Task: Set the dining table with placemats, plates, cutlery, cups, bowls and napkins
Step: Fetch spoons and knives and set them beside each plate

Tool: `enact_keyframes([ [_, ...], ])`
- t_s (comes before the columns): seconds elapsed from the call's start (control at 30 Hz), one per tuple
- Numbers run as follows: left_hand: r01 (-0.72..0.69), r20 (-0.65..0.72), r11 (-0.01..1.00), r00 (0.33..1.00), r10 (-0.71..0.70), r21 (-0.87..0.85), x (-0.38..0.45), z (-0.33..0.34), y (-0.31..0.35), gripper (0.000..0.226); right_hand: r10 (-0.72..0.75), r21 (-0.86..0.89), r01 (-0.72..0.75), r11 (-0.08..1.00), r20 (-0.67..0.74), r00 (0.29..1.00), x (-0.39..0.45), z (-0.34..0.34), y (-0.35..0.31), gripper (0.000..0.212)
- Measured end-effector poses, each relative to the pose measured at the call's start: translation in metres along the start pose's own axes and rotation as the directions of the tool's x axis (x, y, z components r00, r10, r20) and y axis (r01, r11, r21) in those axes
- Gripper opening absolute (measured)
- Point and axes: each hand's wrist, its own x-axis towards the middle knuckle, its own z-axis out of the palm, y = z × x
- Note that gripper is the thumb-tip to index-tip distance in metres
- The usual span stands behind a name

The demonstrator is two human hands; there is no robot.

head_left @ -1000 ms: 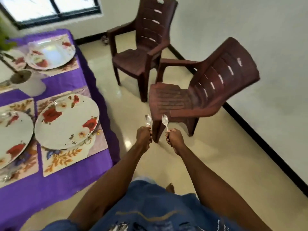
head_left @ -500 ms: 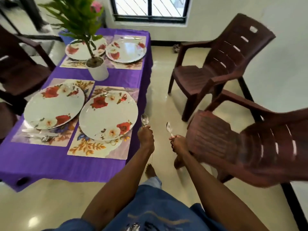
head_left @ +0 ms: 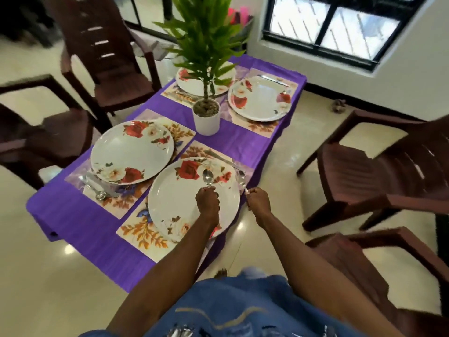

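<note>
My left hand (head_left: 208,200) is closed around a steel spoon (head_left: 208,177) held upright over the nearest floral plate (head_left: 179,200). My right hand (head_left: 259,201) grips a second spoon (head_left: 242,179) by its handle at that plate's right rim, over the table's edge. The plate lies on a leaf-patterned placemat (head_left: 143,233) on the purple tablecloth (head_left: 92,229). Three more floral plates rest on placemats: one to the left (head_left: 132,152), two at the far end (head_left: 259,98) (head_left: 194,83). Cutlery (head_left: 99,188) lies beside the left plate.
A potted green plant (head_left: 206,115) in a white pot stands mid-table. Brown plastic chairs surround the table: two on the right (head_left: 379,176) (head_left: 379,268), two on the left (head_left: 36,132) (head_left: 107,57). A dark-framed window (head_left: 328,27) is behind the table.
The view has swung from the chairs onto the table. Both hands, each still holding a spoon, have come from beside the table to over the nearest plate and its right rim.
</note>
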Motion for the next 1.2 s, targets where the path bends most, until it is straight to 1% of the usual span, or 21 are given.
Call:
enact_keyframes([
  [0.1,-0.001,-0.076,0.998,0.997,-0.004,-0.066,0.018,-0.004,0.013,0.014,-0.04,-0.029,0.041,0.999,0.05,0.998,0.033,0.019,-0.018,0.012],
  [0.23,-0.018,-0.213,0.989,0.977,-0.014,-0.148,0.038,-0.004,0.032,0.013,-0.088,-0.076,0.103,0.992,0.171,0.981,0.072,0.041,-0.054,0.016],
  [0.37,-0.104,-0.357,0.958,0.934,0.003,-0.265,0.047,0.015,0.05,0.02,-0.177,-0.156,0.225,0.962,0.273,0.945,0.115,0.049,-0.086,0.015],
  [0.43,-0.135,-0.428,0.937,0.904,-0.017,-0.323,0.049,0.03,0.051,0.023,-0.15,-0.208,0.233,0.95,0.35,0.925,0.134,0.046,-0.095,0.016],
  [0.5,-0.129,-0.487,0.922,0.871,-0.072,-0.365,0.049,0.048,0.048,0.029,-0.102,-0.234,0.21,0.949,0.403,0.91,0.151,0.038,-0.099,0.014],
  [0.6,-0.122,-0.525,0.91,0.844,-0.115,-0.395,0.044,0.072,0.041,0.018,-0.074,-0.242,0.208,0.948,0.469,0.88,0.168,0.026,-0.103,0.015],
  [0.67,-0.116,-0.561,0.911,0.816,-0.141,-0.397,0.038,0.083,0.037,0.017,-0.042,-0.265,0.204,0.942,0.513,0.858,0.175,0.02,-0.107,0.016],
  [0.77,-0.129,-0.607,0.896,0.775,-0.176,-0.425,0.035,0.088,0.035,0.015,0.035,-0.341,0.234,0.91,0.627,0.778,0.184,0.022,-0.112,0.018],
  [0.8,-0.134,-0.617,0.888,0.763,-0.19,-0.439,0.035,0.088,0.035,0.015,0.041,-0.361,0.258,0.896,0.646,0.762,0.182,0.023,-0.115,0.018],
  [0.9,-0.158,-0.647,0.876,0.735,-0.204,-0.455,0.036,0.088,0.032,0.019,-0.053,-0.395,0.417,0.818,0.672,0.739,0.18,0.032,-0.112,0.015],
  [1.07,-0.176,-0.678,0.87,0.703,-0.217,-0.46,0.032,0.084,0.026,0.023,-0.078,-0.397,0.444,0.803,0.669,0.739,0.178,0.038,-0.11,0.015],
  [1.13,-0.17,-0.682,0.873,0.697,-0.222,-0.458,0.029,0.08,0.021,0.022,-0.091,-0.412,0.486,0.771,0.684,0.724,0.179,0.04,-0.109,0.016],
  [1.2,-0.169,-0.69,0.872,0.687,-0.23,-0.46,0.027,0.077,0.017,0.023,-0.133,-0.415,0.538,0.734,0.688,0.713,0.178,0.041,-0.111,0.016],
])
